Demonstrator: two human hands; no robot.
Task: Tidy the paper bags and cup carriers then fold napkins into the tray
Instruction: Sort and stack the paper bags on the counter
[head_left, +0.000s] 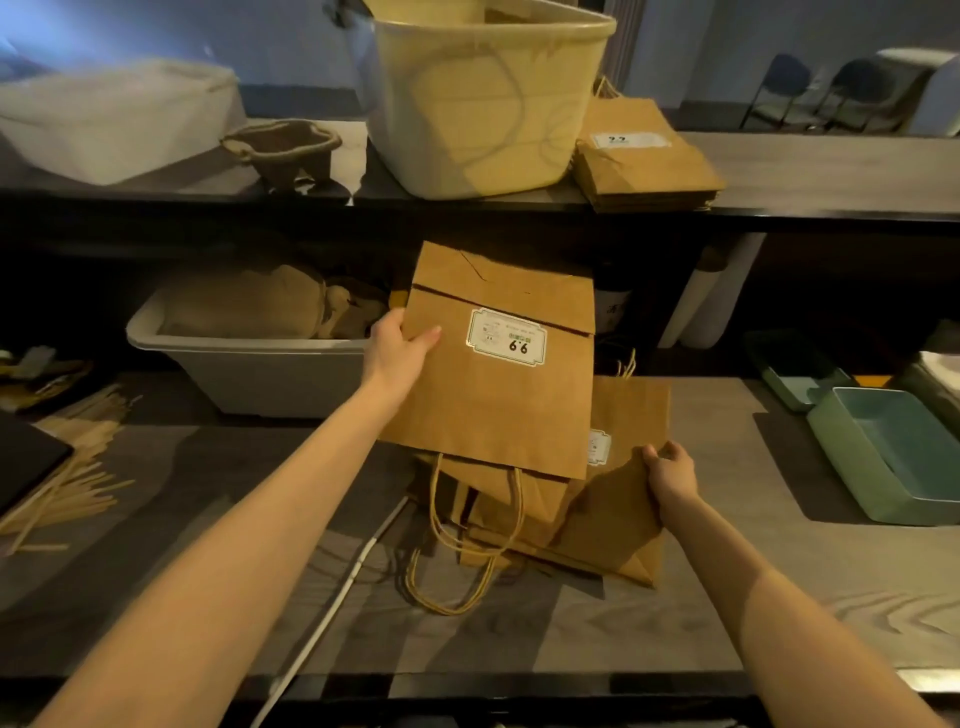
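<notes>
Fingers of the left hand (397, 345) are pinching the left edge of a flat brown paper bag (498, 395), thumb lying on its printed face beside the white label (506, 336), the other fingers hidden behind the paper. The bag is being held tilted above the bench (727, 597), its folded bottom pointing away and its twisted paper handles (467, 545) hanging down toward the person. The right hand (670, 473) is gripping the upper edge of a second brown bag (618, 514), fingers curled over the paper, which is lying in a loose pile of bags (524, 519) on the bench under the lifted one.

On the upper shelf (831, 171) a tidy stack of flat paper bags (644, 156) is sitting just beside a tall pale plastic tub (488, 104) showing more bags through its wall. Left of the tub a moulded pulp cup carrier (285, 148) is standing, and farther left a white bin (114, 114). At the back of the bench, to the left of the held bag, a grey bin (249, 364) is holding more pulp carriers. Wooden stirrers (78, 467) are lying scattered at the left. At the right a green tray (893, 452) is sitting on a dark mat (795, 467). A white cable (332, 597) is running across the bench toward the near edge.
</notes>
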